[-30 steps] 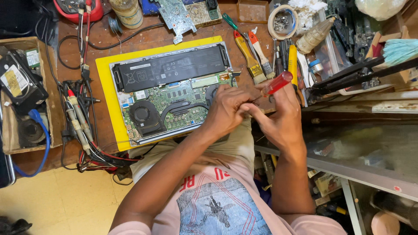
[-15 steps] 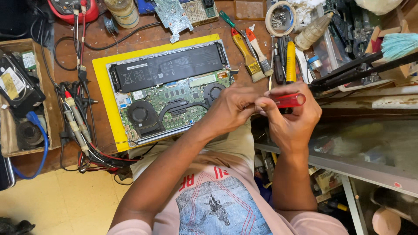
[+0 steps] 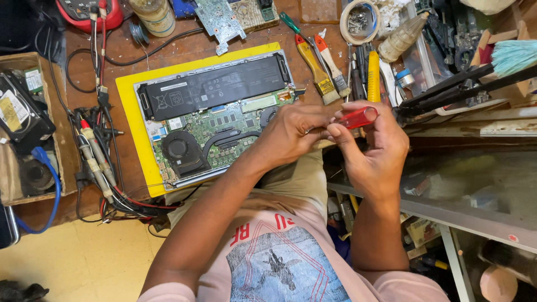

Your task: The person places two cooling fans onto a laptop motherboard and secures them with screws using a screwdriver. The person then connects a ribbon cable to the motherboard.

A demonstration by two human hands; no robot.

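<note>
**Red-handled screwdriver gripped in both hands beside an opened laptop**

Seen from above, on a worn brown wooden bench (image 3: pixel 184 47). Landmark: opened laptop (image 3: pixel 215 117), bottom cover off, lying on a flat yellow mat (image 3: pixel 131 112).

- Inside the laptop: long matt-black rectangular battery along the far edge; below it a green circuit board, a round black fan at the near left corner, curved dark heat pipes.
- Right hand (image 3: pixel 375 148), just off the laptop's right edge: fingers curled and closed around the translucent red plastic handle of a screwdriver (image 3: pixel 358 117), held roughly level over the bench edge.
- Left hand (image 3: pixel 293 134), over the laptop's right near corner: fingers pinched shut at the shaft end of the same screwdriver, touching the right hand; tip hidden behind the fingers.
- Beyond the laptop's right far corner: two flat paintbrushes (image 3: pixel 321 67), wooden handles, pale bristles; a green-handled screwdriver; a yellow cylindrical tool handle (image 3: pixel 373 84).
- Beyond the far edge: loose green circuit board (image 3: pixel 221 19), irregular outline.
- Left of the laptop: bundle of black and red leads with slim probe tips (image 3: pixel 92 151); further left, an open wooden box (image 3: pixel 33 123) with a blue cable.
- Far right of the laptop: teal bristled brush (image 3: pixel 512 56) on cluttered shelves.
</note>
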